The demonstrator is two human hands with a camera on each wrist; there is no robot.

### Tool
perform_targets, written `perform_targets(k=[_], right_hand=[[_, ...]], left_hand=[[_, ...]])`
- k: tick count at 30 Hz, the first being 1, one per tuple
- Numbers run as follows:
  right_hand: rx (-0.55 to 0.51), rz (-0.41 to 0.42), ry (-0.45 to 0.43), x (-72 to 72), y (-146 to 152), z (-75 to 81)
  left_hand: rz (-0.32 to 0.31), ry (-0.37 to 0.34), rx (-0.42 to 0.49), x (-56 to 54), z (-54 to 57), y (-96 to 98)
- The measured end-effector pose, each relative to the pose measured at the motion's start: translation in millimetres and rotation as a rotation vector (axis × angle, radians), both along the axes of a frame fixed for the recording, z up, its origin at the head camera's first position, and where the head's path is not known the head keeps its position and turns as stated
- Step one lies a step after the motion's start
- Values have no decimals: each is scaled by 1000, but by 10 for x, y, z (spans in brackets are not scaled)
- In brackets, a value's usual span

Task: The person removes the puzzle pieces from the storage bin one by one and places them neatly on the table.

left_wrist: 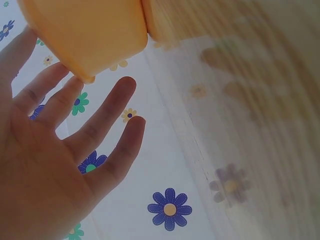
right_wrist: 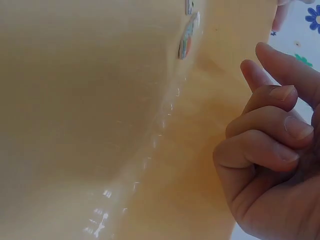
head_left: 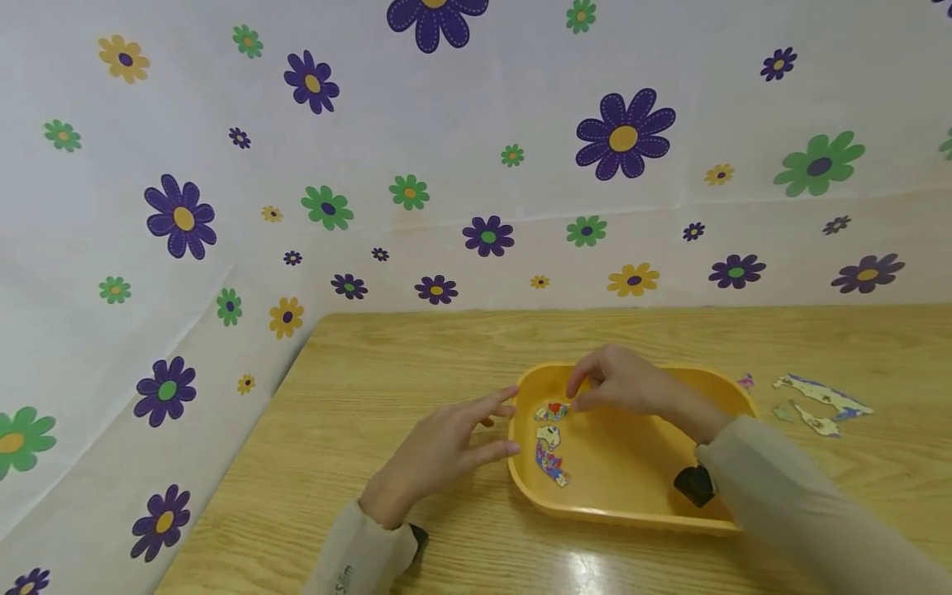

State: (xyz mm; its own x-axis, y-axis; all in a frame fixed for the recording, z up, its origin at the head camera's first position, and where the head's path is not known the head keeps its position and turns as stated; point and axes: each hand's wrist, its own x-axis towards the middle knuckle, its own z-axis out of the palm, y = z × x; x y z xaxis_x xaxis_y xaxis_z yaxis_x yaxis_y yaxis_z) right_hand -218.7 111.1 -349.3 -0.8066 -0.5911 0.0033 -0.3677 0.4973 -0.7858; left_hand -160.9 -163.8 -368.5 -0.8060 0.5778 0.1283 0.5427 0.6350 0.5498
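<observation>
A yellow-orange plastic tub (head_left: 632, 519) sits on the wooden table. Inside it, toward the left wall, lie several flat, irregular printed pieces: a red-and-blue piece (head_left: 553, 411), a pale piece (head_left: 548, 436) and a purple-and-red piece (head_left: 551, 464). My left hand (head_left: 439, 450) is at the tub's left rim, its fingers spread and some fingertips touching the outside. Over the tub, my right hand (head_left: 621, 382) is close to the red-and-blue piece. The right wrist view shows its thumb and forefinger extended, the other fingers curled, and nothing visible between them.
More flat printed pieces lie on the table right of the tub, including a long pale-and-blue piece (head_left: 825, 392), a smaller pale piece (head_left: 816, 421) and a pink scrap (head_left: 746, 381). Flower-patterned sheeting (head_left: 446, 165) stands behind the table and along its left side.
</observation>
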Motion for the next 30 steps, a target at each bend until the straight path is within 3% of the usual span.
perform_targets(k=[8, 24, 30], right_hand=[[15, 57, -23, 12, -71, -72], [26, 131, -5, -46, -125, -281], [1, 149, -43, -34, -135, -319]], left_hand=[[16, -18, -20, -3, 10, 13], [6, 12, -22, -2, 13, 8], [3, 20, -12, -4, -2, 8]])
